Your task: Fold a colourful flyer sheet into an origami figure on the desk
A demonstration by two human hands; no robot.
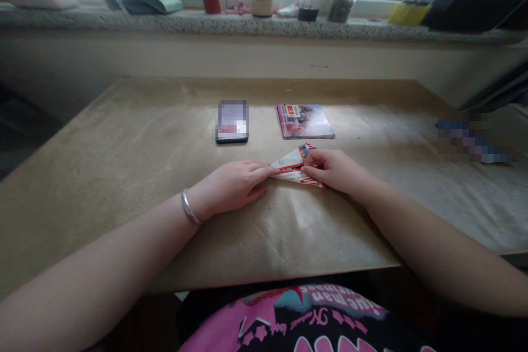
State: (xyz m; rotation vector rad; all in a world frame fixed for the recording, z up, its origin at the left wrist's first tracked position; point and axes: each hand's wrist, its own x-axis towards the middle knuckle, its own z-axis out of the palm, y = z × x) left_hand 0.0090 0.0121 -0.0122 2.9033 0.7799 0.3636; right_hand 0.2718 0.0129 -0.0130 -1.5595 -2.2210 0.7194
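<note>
A folded piece of printed paper (292, 165), red and white, lies on the brown paper-covered table (124, 176) near its front middle. My left hand (235, 184) presses the paper's left tip with fingers held together. My right hand (334, 169) pinches the paper's right side, fingers curled over the fold. A silver bangle (188, 208) circles my left wrist.
A phone (232, 121) lies face up behind my hands. A stack of colourful printed sheets (304, 120) sits to its right. A blurred object (470, 140) rests at the table's right edge. The windowsill (247, 22) holds jars, a can and boxes.
</note>
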